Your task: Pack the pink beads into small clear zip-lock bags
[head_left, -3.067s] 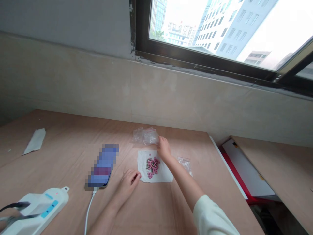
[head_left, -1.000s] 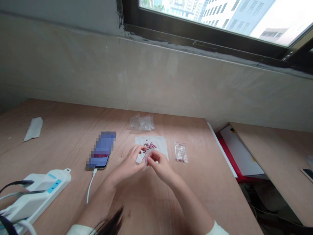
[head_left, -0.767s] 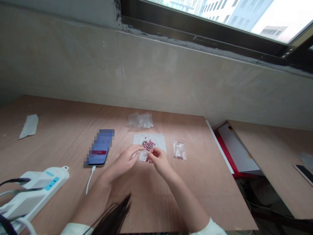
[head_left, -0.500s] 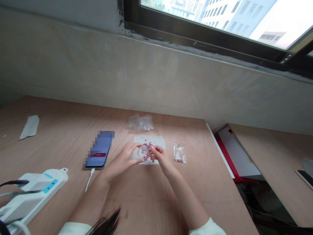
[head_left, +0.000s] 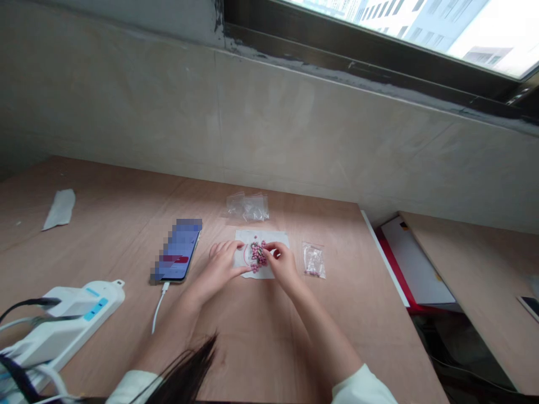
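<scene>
Head view: my left hand grips a clear bag, thumb and fingers spread around its red-lined mouth, over the paper. My right hand is at the beads, heaped on the paper on the table; can't tell if it's closed on any. Phone left.
</scene>
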Demonstrator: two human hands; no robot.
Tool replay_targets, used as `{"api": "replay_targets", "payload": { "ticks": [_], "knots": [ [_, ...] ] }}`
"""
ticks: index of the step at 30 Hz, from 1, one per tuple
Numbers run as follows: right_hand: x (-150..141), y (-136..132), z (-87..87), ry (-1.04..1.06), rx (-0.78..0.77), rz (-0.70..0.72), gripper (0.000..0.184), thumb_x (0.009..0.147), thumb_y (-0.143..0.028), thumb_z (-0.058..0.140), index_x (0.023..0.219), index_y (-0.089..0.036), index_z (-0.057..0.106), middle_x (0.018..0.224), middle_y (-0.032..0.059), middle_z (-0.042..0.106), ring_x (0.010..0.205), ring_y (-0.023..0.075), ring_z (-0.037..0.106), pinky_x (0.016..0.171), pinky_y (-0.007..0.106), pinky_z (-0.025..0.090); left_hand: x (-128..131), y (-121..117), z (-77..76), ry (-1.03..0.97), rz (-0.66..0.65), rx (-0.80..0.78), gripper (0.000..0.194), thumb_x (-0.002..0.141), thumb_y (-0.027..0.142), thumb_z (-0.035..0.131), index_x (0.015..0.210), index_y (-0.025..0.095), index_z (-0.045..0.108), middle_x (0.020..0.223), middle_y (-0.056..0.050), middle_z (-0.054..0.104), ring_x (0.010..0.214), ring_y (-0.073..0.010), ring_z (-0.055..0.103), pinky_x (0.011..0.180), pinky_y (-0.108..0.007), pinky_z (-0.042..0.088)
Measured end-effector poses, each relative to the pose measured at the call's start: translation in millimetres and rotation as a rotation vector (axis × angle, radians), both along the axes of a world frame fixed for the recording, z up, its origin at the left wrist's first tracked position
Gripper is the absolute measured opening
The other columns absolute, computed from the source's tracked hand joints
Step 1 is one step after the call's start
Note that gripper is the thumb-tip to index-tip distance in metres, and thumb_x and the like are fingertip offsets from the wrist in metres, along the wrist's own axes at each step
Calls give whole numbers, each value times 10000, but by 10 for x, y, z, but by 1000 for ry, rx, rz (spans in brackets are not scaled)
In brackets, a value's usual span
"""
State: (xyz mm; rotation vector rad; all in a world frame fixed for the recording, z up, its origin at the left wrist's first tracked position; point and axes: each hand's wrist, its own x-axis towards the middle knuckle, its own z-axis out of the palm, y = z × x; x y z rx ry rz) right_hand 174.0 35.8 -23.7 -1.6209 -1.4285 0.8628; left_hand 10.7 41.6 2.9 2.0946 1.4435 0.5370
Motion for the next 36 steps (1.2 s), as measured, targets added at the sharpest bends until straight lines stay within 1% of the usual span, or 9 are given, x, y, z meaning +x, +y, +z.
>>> {"api": "replay_targets", "payload": {
  "ticks": [2, 4, 7, 12, 16, 21, 27, 31, 36],
  "knots": [
    [-63, -8, 73, 92, 7, 83, 117, 709, -240, 482, 748, -169, 567, 757, 36, 594, 633, 131, 514, 599, 247, 410, 20, 20, -19, 5, -2, 9, 410, 608, 345, 635, 948, 180, 476, 1000, -62, 551, 959, -234, 461, 832, -359, 330],
    [-72, 20, 68, 42, 22, 41, 113, 711, -222, 478, 759, -164, 563, 766, 43, 587, 658, 138, 516, 619, 254, 410, 22, 54, -54, 3, -9, 27, 413, 607, 352, 637, 945, 181, 473, 994, -61, 552, 956, -232, 465, 829, -354, 330],
    [26, 104, -82, -187, 19, -94, 88, 683, -146, 482, 728, -147, 557, 784, 74, 562, 741, 169, 507, 686, 287, 396, -11, 112, -109, -1, -22, 67, 410, 607, 363, 635, 944, 190, 476, 989, -54, 555, 962, -237, 465, 831, -354, 323],
    [188, 180, -307, -316, 4, -51, 114, 675, -98, 460, 696, -151, 560, 769, 68, 542, 748, 167, 501, 678, 276, 390, -73, 158, -140, -5, -35, 93, 404, 624, 360, 621, 961, 195, 471, 1011, -53, 548, 976, -233, 461, 829, -345, 318],
    [103, 109, -165, -223, 28, -63, 68, 677, -141, 498, 646, -159, 555, 707, 46, 557, 691, 153, 500, 652, 263, 384, -52, 140, -150, 12, -41, 86, 408, 616, 371, 626, 945, 182, 475, 993, -55, 554, 959, -233, 469, 823, -343, 318],
    [-95, 36, 24, -84, 82, 44, 85, 702, -202, 509, 756, -177, 570, 760, 35, 583, 692, 143, 503, 637, 251, 389, 0, 136, -188, 56, -50, 83, 422, 596, 370, 643, 934, 178, 478, 974, -58, 562, 939, -238, 481, 816, -352, 315],
    [7, 147, -197, -362, -31, -87, 96, 703, -137, 472, 750, -145, 556, 827, 102, 551, 812, 197, 483, 716, 303, 372, -49, 157, -186, 70, -40, 101, 406, 608, 394, 625, 926, 187, 481, 985, -61, 562, 949, -238, 481, 825, -353, 314],
    [80, 208, -272, -381, -53, -42, 83, 706, -132, 468, 666, -160, 535, 752, 79, 545, 750, 179, 490, 686, 282, 375, -67, 163, -107, 73, -38, 67, 392, 618, 365, 623, 932, 180, 480, 1010, -67, 556, 972, -237, 475, 822, -346, 321],
    [94, 242, -218, -309, -119, -55, 68, 667, -134, 513, 606, -163, 501, 693, 54, 546, 687, 164, 496, 634, 269, 374, -26, 216, -109, 92, -26, 36, 403, 612, 368, 627, 936, 173, 487, 1003, -73, 560, 966, -251, 475, 826, -363, 313]
  ]
}}
